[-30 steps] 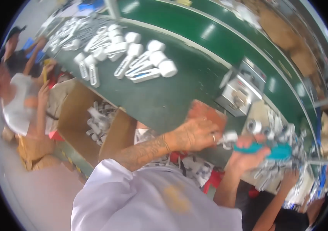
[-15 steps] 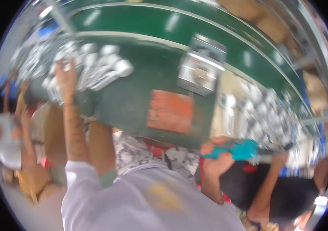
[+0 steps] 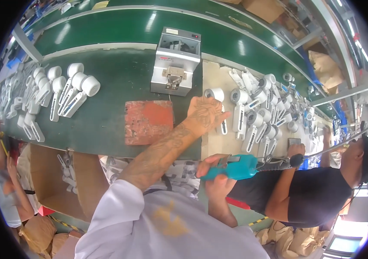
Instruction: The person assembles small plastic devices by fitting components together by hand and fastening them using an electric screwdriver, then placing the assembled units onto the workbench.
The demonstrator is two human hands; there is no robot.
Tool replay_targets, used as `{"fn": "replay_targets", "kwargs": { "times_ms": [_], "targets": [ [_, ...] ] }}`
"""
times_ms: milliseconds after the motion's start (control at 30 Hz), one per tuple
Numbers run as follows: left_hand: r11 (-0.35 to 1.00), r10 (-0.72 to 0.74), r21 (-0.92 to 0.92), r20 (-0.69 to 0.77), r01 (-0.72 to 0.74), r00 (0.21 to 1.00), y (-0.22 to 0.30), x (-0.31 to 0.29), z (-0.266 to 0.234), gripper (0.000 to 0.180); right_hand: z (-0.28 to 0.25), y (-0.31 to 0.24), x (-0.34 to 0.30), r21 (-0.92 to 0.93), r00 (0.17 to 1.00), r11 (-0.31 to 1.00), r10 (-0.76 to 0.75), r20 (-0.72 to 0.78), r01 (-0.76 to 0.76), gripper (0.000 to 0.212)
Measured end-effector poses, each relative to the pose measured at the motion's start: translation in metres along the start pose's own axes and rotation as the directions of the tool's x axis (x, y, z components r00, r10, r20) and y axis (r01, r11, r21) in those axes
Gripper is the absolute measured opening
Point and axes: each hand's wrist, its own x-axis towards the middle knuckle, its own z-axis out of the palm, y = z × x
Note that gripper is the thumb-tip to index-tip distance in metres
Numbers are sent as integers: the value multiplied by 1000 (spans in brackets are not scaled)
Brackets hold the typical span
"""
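My right hand [image 3: 216, 178], low in front of my body, grips a teal power screwdriver [image 3: 241, 167] with a black cord end pointing right; its tip does not show. Across the table reaches my left arm, and my left hand [image 3: 205, 113] lies over a white plastic part [image 3: 215, 93] with a round head and straight handle. Its thumb sticks out over the handle; the curled fingers are mostly hidden beneath the hand. A worn red pad [image 3: 148, 122] lies left of that hand, and a silver screw-feeder-like machine [image 3: 176, 60] stands beyond it.
Similar white parts crowd the right on a cardboard sheet [image 3: 209, 71]; another group of white parts [image 3: 78, 82] lies at left. An open carton [image 3: 58, 185] stands below the table's near edge. A co-worker in black [image 3: 317, 194] sits at right, another person [image 3: 9, 190] at left.
My left hand has swung from the left group of white parts to the single part at the right. The view has turned rightward. My right hand still grips the screwdriver.
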Motion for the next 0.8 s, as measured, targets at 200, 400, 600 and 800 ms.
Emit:
{"fn": "replay_targets", "kwargs": {
  "times_ms": [200, 400, 600, 800],
  "targets": [
    [979, -176, -91, 94, 184, 980, 7, 1, 2, 38, -6, -1, -3, -46, 999, 998, -34, 3, 34, 77],
    [966, 176, -172, -113, -194, 978, -29, -43, -85, 23, -9, 2, 11, -55, 999, 998, 14, -32, -16, 73],
    [956, 121, -258, -89, -140, 989, -74, -102, -113, 20, 18, 6, 45, -95, 994, 990, -107, -38, 103, 71],
    [944, 90, -308, -103, -118, 991, -95, -102, -112, 21, 48, 22, 123, 82, 982, 979, -188, 31, 185, 70]
  ]
}}
